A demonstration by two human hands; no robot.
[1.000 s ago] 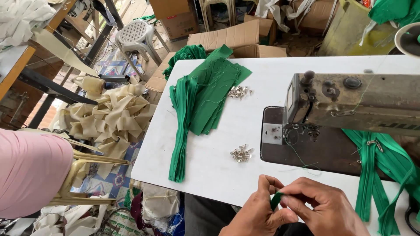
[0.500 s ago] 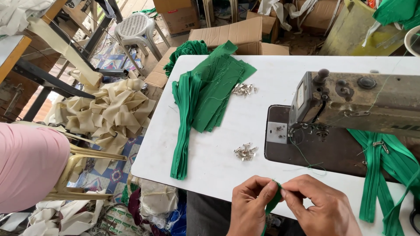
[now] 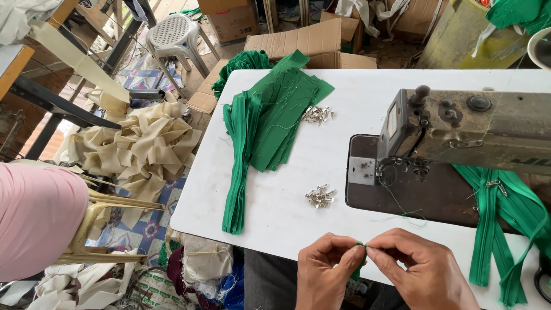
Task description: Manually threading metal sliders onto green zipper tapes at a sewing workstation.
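Item: green zipper strip [image 3: 359, 265], pinched between both hands at the near counter edge.
Left hand [image 3: 328, 274] and right hand [image 3: 419, 270] meet fingertip to fingertip, each closed on the strip; it hangs downward between them, long axis roughly vertical, mostly hidden. Beyond: metal sliders [image 3: 320, 197], green zipper bundle [image 3: 244, 155], sewing machine [image 3: 470, 129], white counter [image 3: 287, 212].

White table [image 3: 275, 224]: sewing machine [image 3: 465, 129], green zips [image 3: 238, 161] w/ fabric strips [image 3: 287, 115], 2 small metal piles [image 3: 320, 196], prob sliders.
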